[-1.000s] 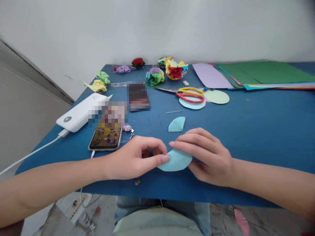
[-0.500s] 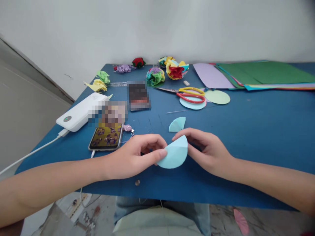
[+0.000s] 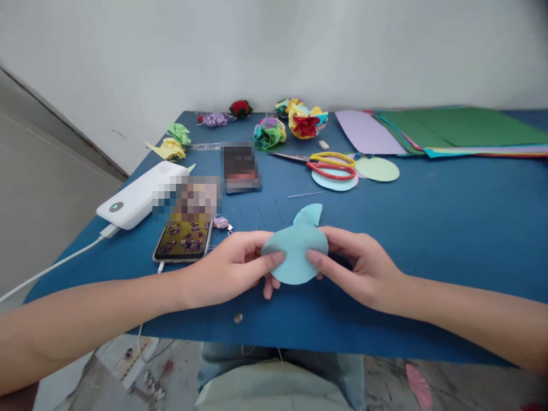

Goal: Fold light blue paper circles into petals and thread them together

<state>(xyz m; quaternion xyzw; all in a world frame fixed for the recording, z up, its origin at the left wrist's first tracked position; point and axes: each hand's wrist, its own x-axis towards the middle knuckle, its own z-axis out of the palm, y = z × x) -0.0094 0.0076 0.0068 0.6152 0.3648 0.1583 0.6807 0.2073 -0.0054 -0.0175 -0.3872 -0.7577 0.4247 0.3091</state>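
So, both hands are on one light blue paper disc [image 3: 295,265], just below the middle of the frame. The left hand [image 3: 231,267] has its left edge pinched, thumb flat on the front, other fingers tucked mostly behind. The right hand [image 3: 363,269] does the same at the right edge, so both grips are closed down to the paper's thickness. A fan-shaped blue piece [image 3: 311,214] peeks out right above the disc; can't tell if they touch.

Further up, a needle [image 3: 306,195] lies on the blue table [image 3: 436,251], near scissors [image 3: 331,164] with one yellow and one red handle. Those lie partly over another light blue circle [image 3: 334,182], with a pale green circle [image 3: 377,169] just to the right. Ruffled paper flowers [image 3: 308,121] sit at upper center, a stack of coloured sheets [image 3: 466,128] at upper right. Over on the left there's a phone [image 3: 182,242] and a white power bank [image 3: 135,197].
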